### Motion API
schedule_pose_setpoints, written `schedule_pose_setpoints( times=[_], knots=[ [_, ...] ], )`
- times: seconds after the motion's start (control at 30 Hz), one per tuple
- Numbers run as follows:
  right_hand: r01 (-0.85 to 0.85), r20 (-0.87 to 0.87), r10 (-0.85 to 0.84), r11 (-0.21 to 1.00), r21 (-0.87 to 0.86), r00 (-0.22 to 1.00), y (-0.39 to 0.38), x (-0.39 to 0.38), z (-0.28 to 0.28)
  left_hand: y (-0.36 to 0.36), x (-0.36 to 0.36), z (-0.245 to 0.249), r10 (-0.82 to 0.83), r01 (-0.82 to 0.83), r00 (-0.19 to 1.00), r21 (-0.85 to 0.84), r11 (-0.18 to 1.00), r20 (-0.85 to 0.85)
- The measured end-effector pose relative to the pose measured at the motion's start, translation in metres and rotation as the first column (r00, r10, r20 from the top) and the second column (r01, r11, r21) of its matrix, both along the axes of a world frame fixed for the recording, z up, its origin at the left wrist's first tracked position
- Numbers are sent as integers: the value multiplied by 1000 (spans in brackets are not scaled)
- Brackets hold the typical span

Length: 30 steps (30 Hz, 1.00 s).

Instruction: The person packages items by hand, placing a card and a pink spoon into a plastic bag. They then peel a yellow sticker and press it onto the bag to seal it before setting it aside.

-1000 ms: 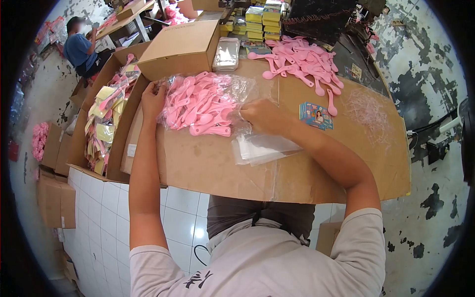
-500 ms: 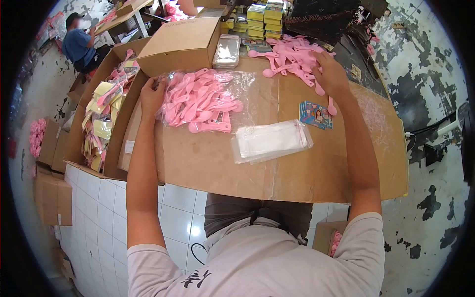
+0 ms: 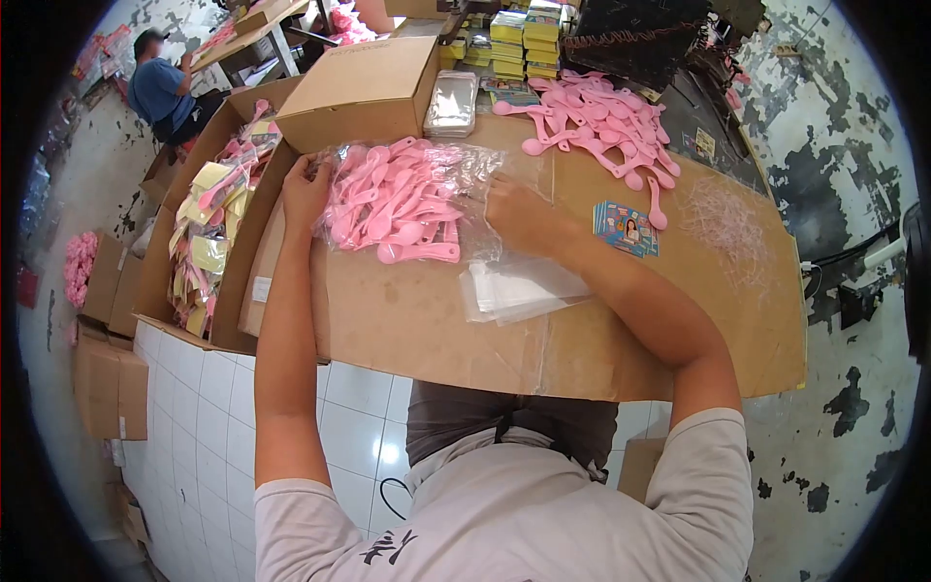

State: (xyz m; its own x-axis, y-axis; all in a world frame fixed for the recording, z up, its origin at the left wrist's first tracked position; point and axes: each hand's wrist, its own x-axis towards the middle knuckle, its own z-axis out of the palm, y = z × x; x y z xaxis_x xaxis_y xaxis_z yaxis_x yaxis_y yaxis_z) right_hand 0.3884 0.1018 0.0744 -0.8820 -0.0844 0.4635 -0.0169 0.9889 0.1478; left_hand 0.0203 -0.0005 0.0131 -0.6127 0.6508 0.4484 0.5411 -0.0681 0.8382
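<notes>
A clear plastic bag [image 3: 475, 175] full of pink spoons [image 3: 393, 199] lies on the cardboard-covered table [image 3: 417, 330]. At its left edge my left hand [image 3: 308, 186] is closed on the plastic. My right hand [image 3: 519, 213] grips the bag's right side, fingers closed. Just below that hand are flat clear plastic sleeves [image 3: 519, 291], partly under the forearm. A fanned stack of blue cards [image 3: 626, 229] sits right of my right hand. Behind the cards is a loose pile of pink spoons [image 3: 606, 121].
An open carton [image 3: 228, 281] of packed spoons stands at the left, beside a closed cardboard box [image 3: 359, 87]. Clear packs [image 3: 451, 102] and yellow stacks [image 3: 524, 44] are at the back. Thin plastic scraps [image 3: 727, 228] lie at right. A person [image 3: 160, 92] sits at the far left.
My right hand has moved left from the loose spoon pile to the bag's right side and taken hold of it. My left hand stays at the bag's left edge.
</notes>
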Motion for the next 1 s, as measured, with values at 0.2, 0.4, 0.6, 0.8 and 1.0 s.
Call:
schedule_pose_setpoints(
  times=[0.2, 0.4, 0.6, 0.8, 1.0],
  knots=[
    [199, 251, -87, 861, -468, 964, 4, 31, 35, 1, -2, -1, -4, 4, 1000, -3, 1000, -16],
    [319, 237, -238, 410, -855, 942, 68, 120, 69, 1, 0, 1, -2, 1, 1000, -22, 1000, -11],
    [437, -358, -479, 878, -197, 801, 119, 125, 37, 2, 2, 3, 9, -10, 1000, -35, 999, -17],
    [114, -42, -138, 925, -363, 990, 10, 36, 8, 4, -7, -5, -11, 11, 1000, 13, 1000, -4],
    [258, 165, -245, 965, -56, 955, 0, -2, -14, 4, -11, -8, -23, 23, 999, 4, 1000, 23]
  ],
)
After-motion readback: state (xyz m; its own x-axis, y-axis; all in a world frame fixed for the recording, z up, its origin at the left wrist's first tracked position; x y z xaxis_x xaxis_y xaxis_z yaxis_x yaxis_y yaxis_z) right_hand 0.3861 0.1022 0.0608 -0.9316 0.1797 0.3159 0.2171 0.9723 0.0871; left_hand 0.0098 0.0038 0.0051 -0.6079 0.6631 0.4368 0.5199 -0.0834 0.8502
